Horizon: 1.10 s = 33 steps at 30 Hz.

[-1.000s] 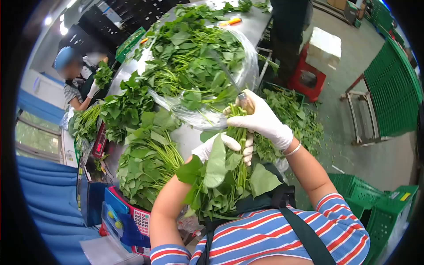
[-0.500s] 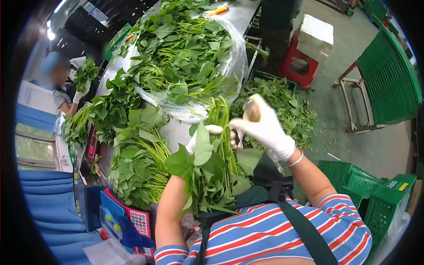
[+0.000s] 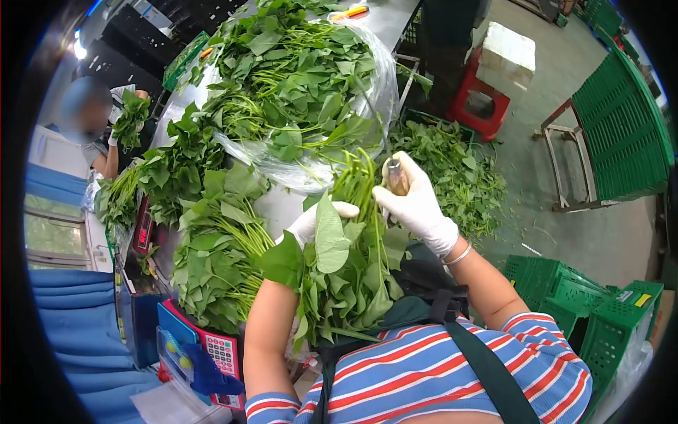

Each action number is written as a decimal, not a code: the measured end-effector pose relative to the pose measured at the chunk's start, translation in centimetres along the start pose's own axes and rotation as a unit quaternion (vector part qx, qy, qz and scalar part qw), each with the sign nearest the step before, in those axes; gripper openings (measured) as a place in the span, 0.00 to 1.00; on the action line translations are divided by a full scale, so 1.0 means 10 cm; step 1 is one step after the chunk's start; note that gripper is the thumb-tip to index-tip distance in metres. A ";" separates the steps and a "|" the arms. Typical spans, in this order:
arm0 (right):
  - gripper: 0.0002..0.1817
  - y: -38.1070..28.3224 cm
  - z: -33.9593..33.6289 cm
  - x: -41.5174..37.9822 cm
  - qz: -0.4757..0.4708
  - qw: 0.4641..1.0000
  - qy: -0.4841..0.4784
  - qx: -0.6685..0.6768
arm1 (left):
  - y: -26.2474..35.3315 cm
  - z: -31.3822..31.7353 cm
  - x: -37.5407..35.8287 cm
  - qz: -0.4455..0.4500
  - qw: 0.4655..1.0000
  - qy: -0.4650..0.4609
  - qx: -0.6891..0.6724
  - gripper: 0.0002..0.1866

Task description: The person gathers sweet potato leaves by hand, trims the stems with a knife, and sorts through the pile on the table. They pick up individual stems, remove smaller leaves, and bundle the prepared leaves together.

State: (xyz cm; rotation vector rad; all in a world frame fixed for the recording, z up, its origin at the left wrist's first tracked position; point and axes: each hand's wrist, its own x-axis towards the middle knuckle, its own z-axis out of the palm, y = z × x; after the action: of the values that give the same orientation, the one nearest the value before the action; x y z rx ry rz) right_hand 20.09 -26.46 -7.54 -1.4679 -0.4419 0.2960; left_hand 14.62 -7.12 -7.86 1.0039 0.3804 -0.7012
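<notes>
A bunch of leafy green stems (image 3: 357, 184) stands upright before my chest, cut ends up and broad leaves hanging down. Around it, partly hidden by leaves, closes my white-gloved left hand (image 3: 311, 222). My gloved right hand (image 3: 422, 212), just right of the stems, is closed on a brown-handled tool (image 3: 398, 178) with a metal-looking top end; its lower end is mostly hidden by my fingers. Left of my left hand lies another pile of leafy greens (image 3: 212, 247). Beyond both hands, a large heap of greens (image 3: 289, 78) rests on clear plastic sheeting (image 3: 311, 177).
A co-worker (image 3: 88, 116) at left holds a bunch. On the table are a pink scale with keypad (image 3: 222, 351) and an orange-handled tool (image 3: 349, 13). Loose greens (image 3: 455, 173) fill a floor crate. A red stool (image 3: 480, 106) bears a white foam box (image 3: 507, 53); green crates (image 3: 618, 332) stand right.
My right hand has shifted slightly right and down, its fingers farther from the stems, and the tool handle is more upright. The co-worker's hand and bunch have moved a little.
</notes>
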 end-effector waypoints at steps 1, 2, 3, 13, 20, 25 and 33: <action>0.19 0.01 0.03 0.03 -0.033 0.998 0.024 0.041 | -0.03 0.04 0.02 -0.002 1.000 -0.001 0.000 0.18; 0.17 -0.05 -0.07 -0.05 0.109 0.991 -0.045 0.070 | -0.09 0.13 0.07 0.003 0.999 -0.043 0.016 0.19; 0.17 -0.03 -0.07 -0.04 0.109 0.991 -0.042 0.070 | -0.12 0.22 0.10 0.007 0.996 -0.086 0.032 0.19; 0.12 -0.45 -0.77 -0.19 0.017 0.970 -0.074 -0.233 | 0.55 0.44 0.16 0.148 0.885 0.083 0.434 0.22; 0.12 -0.31 -0.77 -0.34 -0.030 0.947 -0.063 -0.315 | 0.73 0.56 0.43 0.167 0.832 0.106 0.518 0.17; 0.11 -0.25 -0.82 -0.34 0.020 0.951 -0.089 -0.295 | 0.68 0.59 0.54 0.166 0.855 0.089 0.483 0.18; 0.12 -0.24 -0.94 -0.16 0.087 0.941 -0.089 -0.313 | 0.61 0.79 0.67 0.172 0.822 0.045 0.541 0.18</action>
State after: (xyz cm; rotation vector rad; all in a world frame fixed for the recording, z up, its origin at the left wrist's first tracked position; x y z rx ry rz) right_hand 22.81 -35.68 -5.78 -2.1209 -0.5861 0.4595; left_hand 23.50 -14.28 -4.03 2.1328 -0.1867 -0.5077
